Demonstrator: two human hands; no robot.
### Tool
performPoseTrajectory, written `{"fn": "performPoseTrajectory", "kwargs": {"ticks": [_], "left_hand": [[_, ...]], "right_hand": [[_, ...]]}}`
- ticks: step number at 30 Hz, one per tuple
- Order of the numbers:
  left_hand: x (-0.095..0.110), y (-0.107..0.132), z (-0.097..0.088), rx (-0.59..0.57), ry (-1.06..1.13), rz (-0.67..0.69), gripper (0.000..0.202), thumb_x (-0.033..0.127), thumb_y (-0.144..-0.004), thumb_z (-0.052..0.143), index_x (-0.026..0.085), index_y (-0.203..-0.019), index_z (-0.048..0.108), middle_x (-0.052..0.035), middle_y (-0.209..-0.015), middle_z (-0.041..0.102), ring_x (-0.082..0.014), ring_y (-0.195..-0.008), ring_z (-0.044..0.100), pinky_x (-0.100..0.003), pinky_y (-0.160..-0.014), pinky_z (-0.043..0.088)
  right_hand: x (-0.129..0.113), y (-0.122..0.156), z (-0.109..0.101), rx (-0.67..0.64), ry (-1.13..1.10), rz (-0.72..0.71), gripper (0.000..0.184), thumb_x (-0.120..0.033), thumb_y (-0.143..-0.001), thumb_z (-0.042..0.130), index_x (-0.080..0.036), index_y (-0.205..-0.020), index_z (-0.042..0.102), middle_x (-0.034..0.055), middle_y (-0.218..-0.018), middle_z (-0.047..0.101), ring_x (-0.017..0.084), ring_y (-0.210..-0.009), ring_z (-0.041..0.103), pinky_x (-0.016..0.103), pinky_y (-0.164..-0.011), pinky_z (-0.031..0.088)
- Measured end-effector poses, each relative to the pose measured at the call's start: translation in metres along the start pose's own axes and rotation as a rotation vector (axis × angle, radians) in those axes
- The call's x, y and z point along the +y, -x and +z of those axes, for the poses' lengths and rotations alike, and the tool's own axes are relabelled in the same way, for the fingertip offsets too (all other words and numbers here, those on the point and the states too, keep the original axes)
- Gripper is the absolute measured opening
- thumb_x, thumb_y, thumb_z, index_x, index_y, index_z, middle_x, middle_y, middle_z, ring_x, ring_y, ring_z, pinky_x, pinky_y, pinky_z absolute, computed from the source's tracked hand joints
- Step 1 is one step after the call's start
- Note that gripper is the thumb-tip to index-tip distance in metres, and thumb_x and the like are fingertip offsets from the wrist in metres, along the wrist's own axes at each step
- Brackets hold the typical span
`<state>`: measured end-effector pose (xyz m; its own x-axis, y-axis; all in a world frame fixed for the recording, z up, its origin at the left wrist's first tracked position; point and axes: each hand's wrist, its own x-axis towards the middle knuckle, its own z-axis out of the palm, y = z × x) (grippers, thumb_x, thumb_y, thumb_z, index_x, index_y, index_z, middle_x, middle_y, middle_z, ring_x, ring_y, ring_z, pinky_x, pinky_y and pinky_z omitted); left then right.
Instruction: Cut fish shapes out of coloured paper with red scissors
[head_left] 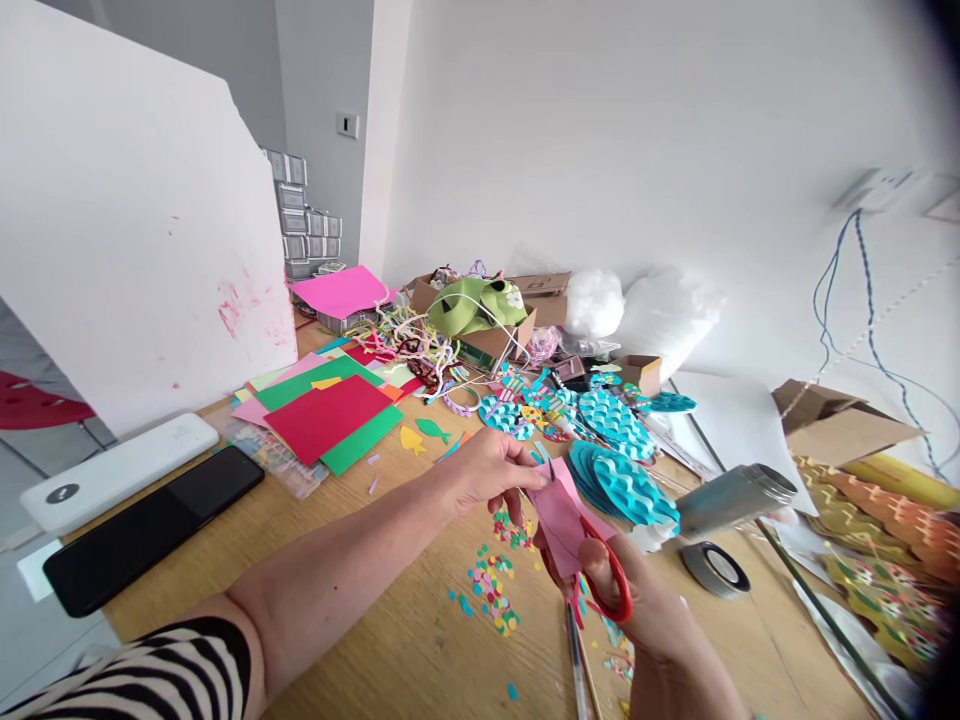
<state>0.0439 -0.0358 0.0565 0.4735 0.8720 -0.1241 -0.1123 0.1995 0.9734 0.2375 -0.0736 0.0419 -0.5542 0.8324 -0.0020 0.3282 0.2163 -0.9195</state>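
In the middle of the view my left hand [495, 472] pinches the upper left edge of a piece of pink paper [559, 512]. A thin drawn line runs on the paper. My right hand [611, 580] has its fingers through the red handles of a pair of scissors [621, 585]. Their dark blade tip shows near the top of the paper, close to my left fingertips, and the rest of the blades is mostly covered by the paper. Beneath both hands, small round paper dots [493, 590] lie scattered on the wooden table [337, 620].
Left stand a black phone [154, 525], a white power bank [120, 470] and stacked coloured sheets [334, 418]. Orange and green paper fish [433, 430] lie nearby. Beyond my hands are blue wavy discs [615, 485]. At right are a metal flask [735, 498], its black lid [715, 570] and a cardboard box [844, 425].
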Motion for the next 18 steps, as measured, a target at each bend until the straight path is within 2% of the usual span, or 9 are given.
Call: {"fn": "performPoseTrajectory", "kwargs": {"ticks": [9, 13, 18], "left_hand": [[0.0002, -0.0004, -0.003, -0.01, -0.025, 0.002, 0.02, 0.03, -0.069, 0.067, 0.013, -0.075, 0.058, 0.0018, -0.064, 0.062, -0.0081, -0.038, 0.056, -0.018, -0.033, 0.026], [0.0002, -0.0012, -0.0048, 0.046, -0.086, 0.04, 0.019, 0.03, -0.07, 0.066, 0.014, -0.077, 0.059, 0.0018, -0.066, 0.061, -0.0078, -0.044, 0.057, -0.017, -0.035, 0.029], [-0.0028, -0.0035, -0.0045, 0.106, -0.127, 0.077, 0.016, 0.028, -0.068, 0.067, 0.014, -0.073, 0.059, 0.0041, -0.061, 0.054, -0.0055, -0.047, 0.049, -0.014, -0.037, 0.03]], "right_hand": [[0.0005, 0.0, -0.0013, -0.003, 0.021, 0.013, 0.066, -0.082, -0.078, 0.039, -0.019, -0.064, 0.052, 0.002, -0.058, 0.052, 0.015, -0.053, 0.047, 0.027, -0.05, 0.037], [0.0006, -0.0003, -0.0011, -0.022, 0.011, 0.002, 0.065, -0.081, -0.079, 0.038, -0.019, -0.066, 0.051, 0.0018, -0.058, 0.052, 0.014, -0.052, 0.047, 0.026, -0.048, 0.035], [0.0002, -0.0014, -0.0006, -0.028, 0.017, -0.016, 0.065, -0.081, -0.08, 0.039, -0.019, -0.064, 0.05, 0.0021, -0.059, 0.052, 0.014, -0.053, 0.047, 0.026, -0.049, 0.037]]}}
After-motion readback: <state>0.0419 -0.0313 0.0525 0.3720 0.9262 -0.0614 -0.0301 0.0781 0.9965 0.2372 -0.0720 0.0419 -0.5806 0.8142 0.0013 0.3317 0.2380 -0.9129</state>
